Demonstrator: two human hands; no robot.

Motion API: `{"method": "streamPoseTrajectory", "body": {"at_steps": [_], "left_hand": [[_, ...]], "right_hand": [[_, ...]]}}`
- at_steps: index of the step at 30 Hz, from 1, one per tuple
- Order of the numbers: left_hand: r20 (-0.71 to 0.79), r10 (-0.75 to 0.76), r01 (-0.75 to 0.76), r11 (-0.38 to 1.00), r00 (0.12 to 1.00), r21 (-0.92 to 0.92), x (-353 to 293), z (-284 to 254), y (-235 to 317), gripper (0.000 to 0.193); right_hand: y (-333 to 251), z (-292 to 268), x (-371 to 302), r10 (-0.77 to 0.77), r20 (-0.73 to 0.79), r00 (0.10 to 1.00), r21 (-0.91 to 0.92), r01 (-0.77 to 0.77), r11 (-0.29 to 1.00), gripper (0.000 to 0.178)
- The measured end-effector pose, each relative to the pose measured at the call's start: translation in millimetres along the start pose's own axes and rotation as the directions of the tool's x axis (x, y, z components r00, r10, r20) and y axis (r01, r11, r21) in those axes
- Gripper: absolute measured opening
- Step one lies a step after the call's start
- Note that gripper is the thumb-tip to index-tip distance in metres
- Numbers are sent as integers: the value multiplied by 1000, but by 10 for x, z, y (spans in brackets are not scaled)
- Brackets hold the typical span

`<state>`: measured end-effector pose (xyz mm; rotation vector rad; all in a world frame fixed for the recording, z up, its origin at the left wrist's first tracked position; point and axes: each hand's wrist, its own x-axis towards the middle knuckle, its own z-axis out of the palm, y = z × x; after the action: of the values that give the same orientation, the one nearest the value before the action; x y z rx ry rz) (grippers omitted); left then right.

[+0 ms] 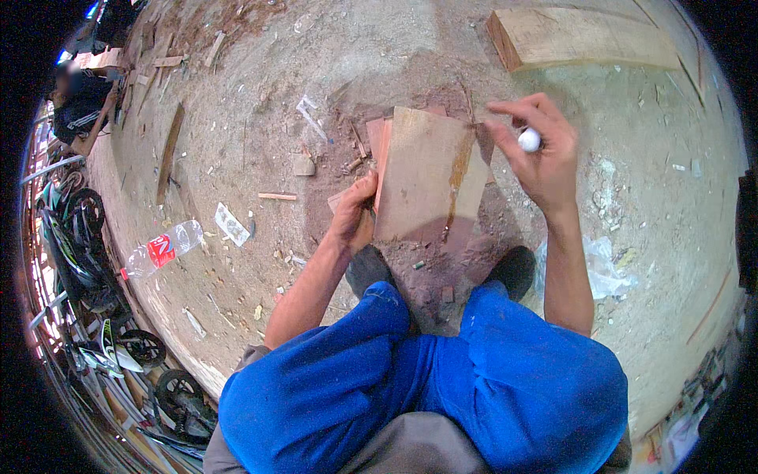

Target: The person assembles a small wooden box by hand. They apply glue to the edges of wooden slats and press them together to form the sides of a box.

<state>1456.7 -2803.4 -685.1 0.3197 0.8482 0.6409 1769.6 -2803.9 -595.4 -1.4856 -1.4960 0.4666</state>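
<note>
My left hand [354, 210] grips the left edge of a flat, pale wooden board [426, 174], fingers wrapped round it. A brown, wet-looking streak runs down the board's right part. Reddish wood pieces [382, 150] show behind its left edge. To the right of the board's upper corner is my right hand [545, 150], its thumb and forefinger apart near the edge. A small object with a white rounded end [529, 140] sits in the curled fingers of that hand; the rest of it is hidden, so its kind cannot be told.
A thick timber block [584, 38] lies at the far right. At left are a clear plastic bottle [163, 249] with a red label and a wood strip [170, 150]. Clear plastic film [604, 268] lies by my right forearm. Motorbikes [95, 316] line the left edge; a person [75, 103] sits at far left.
</note>
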Motion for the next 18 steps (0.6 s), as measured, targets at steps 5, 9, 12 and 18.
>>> {"method": "streamPoseTrajectory", "body": {"at_steps": [5,9,12,18], "left_hand": [[1,-22,22,1000,1000,-14,-5,-3,-3,42],[7,-13,14,1000,1000,-28,9,-26,-16,42],[28,-24,25,999,999,-35,7,-32,0,42],[29,-20,22,998,999,-61,2,-16,-3,42]], "right_hand": [[-39,21,-85,-28,175,984,115,8,993,24],[29,48,-93,-39,132,991,100,26,995,21],[16,72,-108,-45,112,993,51,39,998,19],[56,140,-152,-192,96,977,-52,197,979,15]]}}
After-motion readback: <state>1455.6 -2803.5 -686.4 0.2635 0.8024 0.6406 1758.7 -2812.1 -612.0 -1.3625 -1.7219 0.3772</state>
